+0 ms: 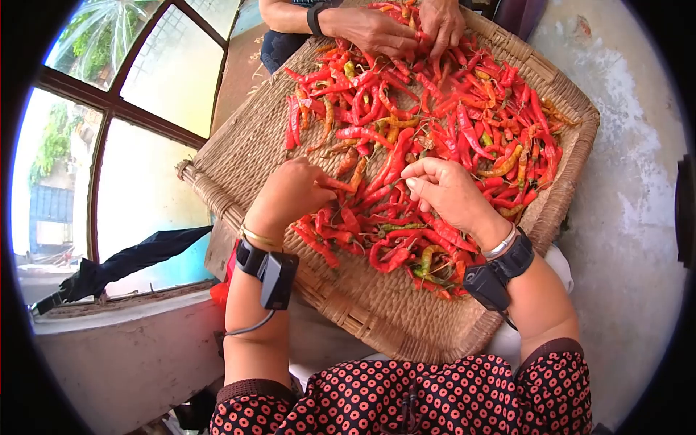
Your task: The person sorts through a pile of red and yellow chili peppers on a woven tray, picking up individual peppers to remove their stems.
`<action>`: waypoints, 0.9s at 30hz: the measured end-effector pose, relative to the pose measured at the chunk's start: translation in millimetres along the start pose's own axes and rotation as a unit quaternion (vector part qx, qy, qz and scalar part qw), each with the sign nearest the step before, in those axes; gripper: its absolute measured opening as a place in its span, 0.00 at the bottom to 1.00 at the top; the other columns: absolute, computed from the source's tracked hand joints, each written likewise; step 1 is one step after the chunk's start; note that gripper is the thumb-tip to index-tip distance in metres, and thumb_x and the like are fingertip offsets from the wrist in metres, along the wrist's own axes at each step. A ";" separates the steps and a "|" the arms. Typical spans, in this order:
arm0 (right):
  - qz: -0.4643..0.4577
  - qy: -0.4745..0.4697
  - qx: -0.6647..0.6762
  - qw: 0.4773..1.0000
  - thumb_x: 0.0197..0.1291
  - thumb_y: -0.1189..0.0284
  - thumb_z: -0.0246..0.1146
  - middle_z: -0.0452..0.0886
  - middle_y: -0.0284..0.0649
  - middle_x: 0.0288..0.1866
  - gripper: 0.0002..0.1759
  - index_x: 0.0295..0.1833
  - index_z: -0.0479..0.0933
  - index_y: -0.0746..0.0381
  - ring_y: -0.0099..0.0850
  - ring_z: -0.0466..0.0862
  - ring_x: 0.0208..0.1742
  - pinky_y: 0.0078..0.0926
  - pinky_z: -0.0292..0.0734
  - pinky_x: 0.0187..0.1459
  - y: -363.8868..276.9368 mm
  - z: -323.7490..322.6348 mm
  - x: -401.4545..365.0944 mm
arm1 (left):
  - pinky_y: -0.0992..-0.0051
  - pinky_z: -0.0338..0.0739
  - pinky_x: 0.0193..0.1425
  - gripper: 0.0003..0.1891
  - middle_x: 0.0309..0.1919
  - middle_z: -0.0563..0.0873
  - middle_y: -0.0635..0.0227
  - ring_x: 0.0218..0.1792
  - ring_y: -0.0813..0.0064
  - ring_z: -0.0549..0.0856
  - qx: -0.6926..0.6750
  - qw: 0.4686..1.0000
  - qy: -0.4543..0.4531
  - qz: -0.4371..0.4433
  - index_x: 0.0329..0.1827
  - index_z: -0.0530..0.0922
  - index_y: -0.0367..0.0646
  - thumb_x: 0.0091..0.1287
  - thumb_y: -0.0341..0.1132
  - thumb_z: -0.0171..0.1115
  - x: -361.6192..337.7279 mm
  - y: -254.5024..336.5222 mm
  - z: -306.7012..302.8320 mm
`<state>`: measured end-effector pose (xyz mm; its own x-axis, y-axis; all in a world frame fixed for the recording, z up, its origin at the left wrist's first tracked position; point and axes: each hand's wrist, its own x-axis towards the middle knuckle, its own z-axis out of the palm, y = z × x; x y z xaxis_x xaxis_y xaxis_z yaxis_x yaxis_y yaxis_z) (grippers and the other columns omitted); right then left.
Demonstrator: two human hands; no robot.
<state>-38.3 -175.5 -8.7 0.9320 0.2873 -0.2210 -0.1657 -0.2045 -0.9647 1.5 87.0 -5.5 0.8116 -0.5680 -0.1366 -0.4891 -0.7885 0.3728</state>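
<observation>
Red chili peppers [464, 127], some yellowish or green, lie heaped across a woven wicker tray [246, 156]. My left hand [293, 190] is closed over the left part of the heap, with a red chili pepper [338, 184] sticking out from its fingertips. To the right, my right hand [453, 194] hovers over the peppers, thumb and forefinger pressed together. Whatever that pinch holds, if anything, is too small to make out. Both wrists carry black strapped devices and bracelets.
Across the tray, another person's hands [406, 30] work among the peppers. A framed window [109, 109] stands at the left, with a folded black umbrella [145, 257] on its sill. A worn wall [616, 145] rises along the right side.
</observation>
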 end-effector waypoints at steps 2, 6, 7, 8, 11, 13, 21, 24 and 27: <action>-0.003 -0.012 0.007 1.000 0.60 0.71 0.58 0.78 0.33 0.27 0.10 0.42 0.77 0.68 0.18 0.76 0.26 0.19 0.75 0.28 0.1 0.9 -0.1 | 0.63 0.76 0.38 0.13 0.26 0.82 0.56 0.33 0.58 0.82 0.056 0.991 0.047 -0.112 0.27 0.79 0.42 0.49 0.42 0.67 -13.4 22.5 -13.9; -0.002 -0.015 -0.002 1.000 0.59 0.72 0.59 0.78 0.33 0.26 0.10 0.42 0.77 0.68 0.18 0.76 0.26 0.19 0.75 0.28 3.2 1.5 2.3 | 0.62 0.76 0.35 0.10 0.23 0.82 0.58 0.29 0.57 0.82 0.075 0.986 -0.009 -0.151 0.25 0.79 0.43 0.52 0.41 0.63 -17.6 26.2 -11.9; 0.000 -0.013 0.002 1.000 0.59 0.72 0.59 0.78 0.33 0.26 0.10 0.42 0.77 0.68 0.18 0.76 0.26 0.19 0.75 0.28 4.0 1.2 2.3 | 0.62 0.76 0.35 0.10 0.23 0.82 0.58 0.29 0.57 0.82 0.075 0.986 -0.008 -0.152 0.25 0.79 0.43 0.52 0.41 0.63 -17.8 21.5 -12.8; 0.003 -0.011 0.006 1.000 0.59 0.72 0.58 0.78 0.32 0.26 0.10 0.42 0.77 0.68 0.18 0.77 0.27 0.19 0.75 0.28 5.1 1.3 1.7 | 0.62 0.76 0.34 0.10 0.22 0.82 0.58 0.28 0.57 0.82 0.053 0.986 0.029 -0.155 0.26 0.80 0.43 0.52 0.41 0.62 -17.8 14.2 -15.2; 0.013 -0.014 -0.010 1.000 0.59 0.72 0.58 0.78 0.32 0.26 0.10 0.42 0.77 0.68 0.17 0.76 0.27 0.19 0.75 0.28 2.6 1.0 2.2 | 0.67 0.75 0.29 0.10 0.20 0.82 0.58 0.24 0.64 0.83 -0.048 0.974 0.120 -0.187 0.30 0.81 0.40 0.55 0.39 0.60 -11.0 9.6 -39.8; 0.018 -0.017 -0.010 1.000 0.59 0.72 0.58 0.78 0.32 0.26 0.10 0.42 0.77 0.68 0.18 0.76 0.27 0.19 0.75 0.28 4.0 2.2 2.2 | 0.70 0.74 0.28 0.11 0.20 0.83 0.61 0.21 0.68 0.82 -0.124 0.956 0.179 -0.198 0.33 0.81 0.37 0.56 0.37 0.61 -0.2 2.3 -46.9; 0.014 -0.014 -0.006 1.000 0.59 0.71 0.59 0.78 0.33 0.27 0.10 0.41 0.77 0.67 0.18 0.77 0.27 0.19 0.75 0.28 4.1 1.2 2.8 | 0.66 0.75 0.47 0.13 0.39 0.81 0.58 0.42 0.58 0.80 -0.017 0.990 0.137 -0.011 0.41 0.80 0.40 0.53 0.33 0.63 16.7 0.1 -20.4; 0.028 -0.030 -0.017 0.999 0.61 0.73 0.57 0.76 0.29 0.27 0.10 0.46 0.76 0.66 0.15 0.73 0.25 0.15 0.71 0.29 3.3 1.6 0.4 | 0.65 0.75 0.46 0.10 0.36 0.82 0.59 0.41 0.58 0.80 0.021 0.995 0.065 0.071 0.37 0.80 0.41 0.51 0.30 0.60 13.9 -11.8 3.8; -0.010 -0.032 0.002 0.999 0.59 0.72 0.59 0.78 0.32 0.26 0.09 0.41 0.77 0.67 0.18 0.76 0.25 0.18 0.73 0.28 11.7 3.6 2.4 | 0.63 0.75 0.42 0.05 0.32 0.82 0.58 0.38 0.58 0.81 0.022 0.999 -0.006 0.024 0.29 0.80 0.42 0.51 0.30 0.58 15.8 -11.3 2.9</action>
<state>-39.1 -173.8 -21.1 0.9129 0.3496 -0.2106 -0.1489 -0.1952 -0.9694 19.0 86.2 -14.6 0.7837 -0.6073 -0.1303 -0.5403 -0.7700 0.3393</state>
